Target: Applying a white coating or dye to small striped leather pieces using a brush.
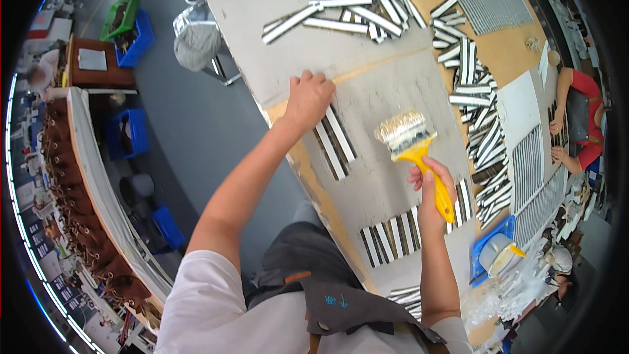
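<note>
My right hand (435, 187) is wrapped round the yellow handle of a wide paint brush (411, 134). Its bristles are caked with a pale coating and point away from me, above the board. At the table's left edge, my left hand (309, 101) has curled fingers on the far ends of two black-and-white strips (335, 141); the fingertips are partly hidden. Nearer to me, a row of similar strips (392, 239) lies side by side, passing below my right hand.
A loose heap of strips (357, 10) lies at the far side, and another pile (485, 131) runs down the right. A blue tray (477, 259) holds a pale tub (499, 257). A co-worker in red (586, 118) handles strips at the right. A grey-topped stool (197, 47) stands left.
</note>
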`<state>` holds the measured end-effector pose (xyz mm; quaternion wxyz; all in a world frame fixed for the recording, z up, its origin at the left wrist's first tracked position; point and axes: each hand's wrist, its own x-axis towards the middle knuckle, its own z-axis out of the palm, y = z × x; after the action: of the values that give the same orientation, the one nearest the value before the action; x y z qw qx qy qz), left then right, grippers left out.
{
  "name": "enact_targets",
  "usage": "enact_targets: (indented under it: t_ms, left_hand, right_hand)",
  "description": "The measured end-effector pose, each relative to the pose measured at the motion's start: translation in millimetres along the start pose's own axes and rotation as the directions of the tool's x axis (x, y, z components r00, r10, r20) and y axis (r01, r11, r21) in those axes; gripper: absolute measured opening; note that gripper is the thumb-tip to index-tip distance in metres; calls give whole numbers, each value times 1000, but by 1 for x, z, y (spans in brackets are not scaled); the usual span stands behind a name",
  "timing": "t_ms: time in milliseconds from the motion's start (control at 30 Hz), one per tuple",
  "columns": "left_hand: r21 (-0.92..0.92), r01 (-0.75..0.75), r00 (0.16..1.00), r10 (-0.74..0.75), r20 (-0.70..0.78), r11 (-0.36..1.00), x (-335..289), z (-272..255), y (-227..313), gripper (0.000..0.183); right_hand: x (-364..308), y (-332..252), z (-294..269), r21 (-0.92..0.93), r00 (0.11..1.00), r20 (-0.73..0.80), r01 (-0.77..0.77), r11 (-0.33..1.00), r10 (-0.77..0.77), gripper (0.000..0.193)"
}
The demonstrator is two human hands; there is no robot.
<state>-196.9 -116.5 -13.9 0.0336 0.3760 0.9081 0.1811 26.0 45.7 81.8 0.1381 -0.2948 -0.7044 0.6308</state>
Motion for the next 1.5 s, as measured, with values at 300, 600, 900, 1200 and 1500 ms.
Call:
enact_targets:
  t_ms: [300, 600, 900, 1200, 1500]
  left_hand:
    - [9, -158, 963, 152, 224, 987, 6, -26, -3, 5]
    - [-643, 328, 891, 1, 455, 692, 26, -51, 8, 6]
    - [-249, -322, 931, 353, 91, 913, 18, -3, -1, 18]
    - [-280, -175, 984, 174, -27, 944, -118, -2, 75, 37]
    - [-185, -23, 998, 13, -57, 983, -134, 27, 121, 37]
  right_hand:
    - [-6, 0, -5, 24, 999, -44, -8, 1000, 9, 23]
    - [-1, -8, -23, 39, 952, -288, 121, 992, -104, 27]
    - [-11, -2, -30, 59, 949, -302, 109, 992, -86, 28]
    - [-11, 0, -26, 59, 967, -246, 87, 994, -70, 27]
    - [-9, -3, -8, 61, 998, -61, 38, 997, -34, 26]
